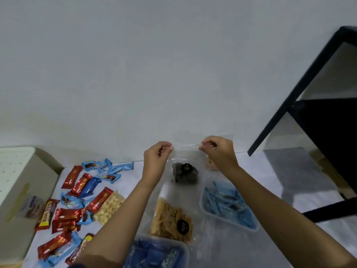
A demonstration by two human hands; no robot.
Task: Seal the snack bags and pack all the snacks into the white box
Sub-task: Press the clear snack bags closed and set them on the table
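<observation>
Dim, even, bluish light; soft overall focus; wide-angle bending at frame edges; faint shadow lower right.

A thin, see-through plastic bag [185,151] with a shiny top strip is seen at the middle. At 8 o'clock, red wrappers [66,219] and blue wrappers [116,168] of shiny, crinkly foil are seen. Clear, smooth plastic is seen on the tub [228,205] at 4 o'clock and on the pouch of pale round crackers [109,206]. The table top [274,171] looks smooth and matt. The black shelf frame [301,89] at 2 o'clock looks like matt painted metal. The wall [154,64] looks flat and matt.
</observation>
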